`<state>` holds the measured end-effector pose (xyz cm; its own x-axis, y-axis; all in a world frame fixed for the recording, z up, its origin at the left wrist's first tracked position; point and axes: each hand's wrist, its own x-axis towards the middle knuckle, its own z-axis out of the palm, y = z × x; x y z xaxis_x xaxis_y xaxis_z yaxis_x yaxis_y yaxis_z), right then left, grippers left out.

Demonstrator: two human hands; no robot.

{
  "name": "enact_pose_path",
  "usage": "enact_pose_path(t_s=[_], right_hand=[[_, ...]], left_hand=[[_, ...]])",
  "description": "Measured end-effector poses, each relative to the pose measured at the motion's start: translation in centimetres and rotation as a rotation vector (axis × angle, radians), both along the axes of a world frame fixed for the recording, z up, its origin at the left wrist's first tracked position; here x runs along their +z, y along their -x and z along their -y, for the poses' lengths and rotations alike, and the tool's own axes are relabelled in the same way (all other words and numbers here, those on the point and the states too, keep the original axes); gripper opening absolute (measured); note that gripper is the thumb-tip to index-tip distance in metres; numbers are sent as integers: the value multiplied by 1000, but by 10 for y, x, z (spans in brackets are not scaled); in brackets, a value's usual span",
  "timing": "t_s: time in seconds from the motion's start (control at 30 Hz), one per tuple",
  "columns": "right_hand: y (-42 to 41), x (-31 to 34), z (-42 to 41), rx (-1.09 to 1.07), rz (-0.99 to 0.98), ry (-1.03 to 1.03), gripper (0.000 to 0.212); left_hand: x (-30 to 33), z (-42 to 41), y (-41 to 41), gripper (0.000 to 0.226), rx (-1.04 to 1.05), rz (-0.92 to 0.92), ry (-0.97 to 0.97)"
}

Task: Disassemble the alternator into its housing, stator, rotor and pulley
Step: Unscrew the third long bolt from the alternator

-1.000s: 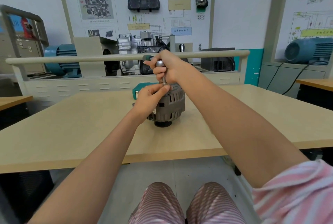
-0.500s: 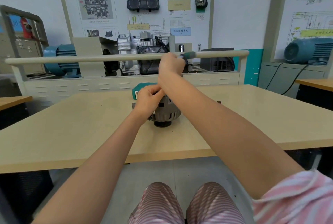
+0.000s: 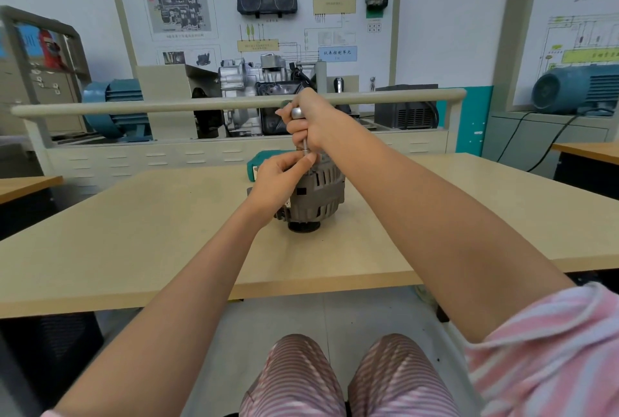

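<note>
Housing-bolt stage: my right hand [image 3: 310,125] grips the driver [image 3: 296,113] upright at the alternator's [image 3: 318,195] 12 o'clock; left hand [image 3: 279,175] pinches its shaft. Next, probably steady turning.

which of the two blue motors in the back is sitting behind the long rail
The blue motor on the left: the beige rail runs across in front of it. The other blue motor, far right, stands on a separate bench past the rail's end.
</note>
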<state>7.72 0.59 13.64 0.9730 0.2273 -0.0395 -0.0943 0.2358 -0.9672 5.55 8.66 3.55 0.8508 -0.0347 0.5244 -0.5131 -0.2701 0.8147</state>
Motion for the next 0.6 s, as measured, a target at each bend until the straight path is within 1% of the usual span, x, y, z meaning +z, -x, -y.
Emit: enact_pose_path(t_s=[0.07, 0.13, 0.2, 0.3, 0.37, 0.4, 0.43, 0.47, 0.53, 0.6], right_hand=[[-1, -1, 3, 64, 5, 10, 22], [0, -1, 3, 55, 11, -17, 20], [1, -2, -1, -30, 14, -62, 20], [0, -7, -6, -239, 67, -106, 28], [-2, -8, -10, -349, 149, -146, 18], [-1, -9, -12, -412, 164, -166, 17], [0, -9, -14, -485, 160, -177, 23], [-1, -9, -16, -550, 162, -179, 28], [-3, -9, -19, -608, 196, -170, 31], [-2, -8, -19, -582, 187, -147, 28]], left_hand=[[0, -1, -1, 17, -6, -20, 19], [0, -2, -2, 21, 0, -41, 40], [1, -2, -3, 24, 15, -53, 49], [1, 0, -3, 26, 42, -68, 38], [0, 1, -2, 25, 65, -67, 35], [0, 1, -3, 22, 71, -63, 34], [0, 1, -3, 19, 77, -58, 36], [0, 1, -3, 22, 86, -51, 37], [0, 1, -3, 33, 96, -47, 45], [0, 1, -2, 31, 85, -45, 41]])
